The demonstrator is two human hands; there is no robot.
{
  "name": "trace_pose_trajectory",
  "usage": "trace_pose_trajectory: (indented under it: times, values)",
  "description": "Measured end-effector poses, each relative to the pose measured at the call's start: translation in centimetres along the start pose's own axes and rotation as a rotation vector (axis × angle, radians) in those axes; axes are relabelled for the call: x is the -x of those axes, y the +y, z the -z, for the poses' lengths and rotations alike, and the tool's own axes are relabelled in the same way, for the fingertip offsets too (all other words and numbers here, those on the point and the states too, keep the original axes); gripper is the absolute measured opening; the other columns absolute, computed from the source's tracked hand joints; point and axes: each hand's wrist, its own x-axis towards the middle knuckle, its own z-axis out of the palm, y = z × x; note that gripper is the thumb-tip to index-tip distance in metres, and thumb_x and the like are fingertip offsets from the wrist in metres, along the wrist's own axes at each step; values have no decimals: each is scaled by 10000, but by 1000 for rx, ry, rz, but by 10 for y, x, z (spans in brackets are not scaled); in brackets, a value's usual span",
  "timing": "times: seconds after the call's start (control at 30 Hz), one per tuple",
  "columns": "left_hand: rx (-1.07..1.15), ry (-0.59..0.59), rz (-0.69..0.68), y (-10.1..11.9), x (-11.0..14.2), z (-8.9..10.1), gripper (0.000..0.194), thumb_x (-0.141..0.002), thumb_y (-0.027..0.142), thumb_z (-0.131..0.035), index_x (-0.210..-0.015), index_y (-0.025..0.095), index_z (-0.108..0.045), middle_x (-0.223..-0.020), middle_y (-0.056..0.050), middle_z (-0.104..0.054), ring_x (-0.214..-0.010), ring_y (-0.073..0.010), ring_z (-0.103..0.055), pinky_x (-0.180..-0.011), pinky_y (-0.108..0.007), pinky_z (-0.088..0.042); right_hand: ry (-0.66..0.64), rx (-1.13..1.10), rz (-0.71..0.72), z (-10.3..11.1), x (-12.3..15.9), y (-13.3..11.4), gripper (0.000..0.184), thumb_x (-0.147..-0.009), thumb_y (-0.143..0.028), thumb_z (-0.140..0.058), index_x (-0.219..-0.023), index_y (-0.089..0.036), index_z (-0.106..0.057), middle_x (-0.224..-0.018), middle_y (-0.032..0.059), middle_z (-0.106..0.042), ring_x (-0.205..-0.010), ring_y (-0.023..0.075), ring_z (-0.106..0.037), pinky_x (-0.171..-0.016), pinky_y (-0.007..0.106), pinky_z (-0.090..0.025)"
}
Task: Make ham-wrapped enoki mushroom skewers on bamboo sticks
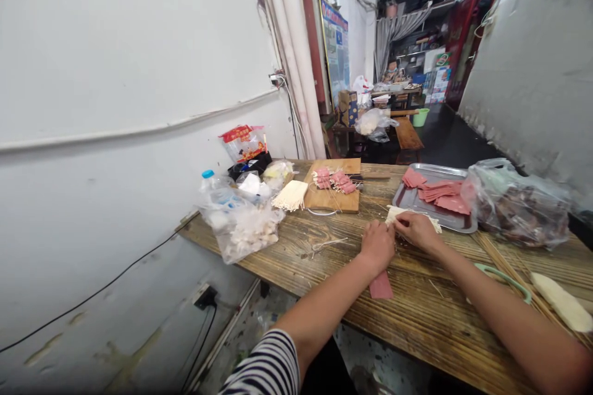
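Observation:
My left hand [378, 244] is closed above the plank table, over a flat pink meat slice [382, 286] whose near end shows under the wrist. What its fingers hold is hidden. My right hand [417, 229] meets it, thumb and fingers pinched at a pale bunch of enoki mushrooms [395, 212], part of which lies behind the hand. Just beyond, a metal tray [404, 202] holds a pile of pink meat slices [443, 192]. On a wooden cutting board [319, 200] lie skewered pink rolls [341, 182]. Another enoki bunch [290, 195] rests at the board's left edge.
Plastic bags of pale food [250, 228] crowd the table's left end, near a blue-capped bottle [208, 175]. At right stand a bag of dark food [521, 207], thin wooden sticks [498, 253], a green handle [504, 278] and a pale long piece [561, 301]. A wall borders the left.

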Motion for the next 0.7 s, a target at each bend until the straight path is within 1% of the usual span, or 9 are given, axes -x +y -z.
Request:
trace_pose_trajectory:
  times: [0.13,0.23,0.3,0.37,0.47,0.53,0.63,0.7]
  values:
    - [-9,-43,12,-4,-4,0,358,-961,195,-330,-1229,165,-564,-1059,-138,-613,-1025,-273,-474,-858,-389,-400,12,-57,-10,1,1,-2,265,-756,-325,-467,-631,-175,-646,-702,54,-667,-647,151,-540,-627,244,-368]
    - [4,-64,31,-6,-8,-1,358,-959,206,-345,-1235,201,-572,-1035,-129,-622,-1027,-274,-478,-851,-381,-402,45,-101,-48,5,3,-3,297,-787,-357,-457,-700,-168,-669,-714,61,-678,-647,158,-547,-630,255,-391]
    - [7,-66,33,-6,-9,-1,345,-949,219,-382,-1235,214,-575,-1029,-128,-628,-1034,-278,-479,-855,-382,-402,88,-158,-91,13,5,-2,337,-808,-392,-443,-801,-163,-690,-764,66,-694,-664,164,-560,-634,265,-410]
    - [9,-74,30,-7,-9,-1,338,-933,234,-432,-1240,213,-571,-1038,-131,-633,-1044,-278,-479,-870,-384,-400,153,-283,-156,25,8,1,350,-795,-442,-478,-836,-169,-693,-755,50,-686,-656,162,-553,-613,264,-414]
    - [17,-104,33,-6,-9,2,351,-909,239,-482,-1248,206,-568,-1060,-140,-641,-1062,-280,-482,-888,-384,-400,254,-527,-257,46,12,6,338,-732,-497,-576,-745,-174,-671,-609,2,-595,-568,126,-479,-543,243,-371]
    - [25,-107,47,-5,-9,6,340,-890,226,-507,-1219,206,-591,-1061,-144,-646,-1066,-283,-488,-890,-387,-404,275,-639,-289,57,13,8,333,-698,-502,-616,-673,-171,-643,-553,-19,-536,-532,105,-435,-518,235,-342]
    - [38,-78,60,-4,-11,11,301,-857,182,-532,-1136,196,-645,-1022,-145,-664,-1061,-284,-505,-891,-390,-410,261,-751,-317,65,14,7,330,-642,-496,-667,-606,-173,-609,-532,-27,-515,-521,94,-421,-511,231,-333]
    - [41,-56,52,-4,-12,14,304,-847,162,-536,-1123,196,-661,-1008,-139,-676,-1055,-277,-522,-892,-380,-417,220,-796,-335,66,14,4,330,-624,-494,-682,-602,-174,-605,-530,-28,-514,-518,94,-423,-509,233,-332]
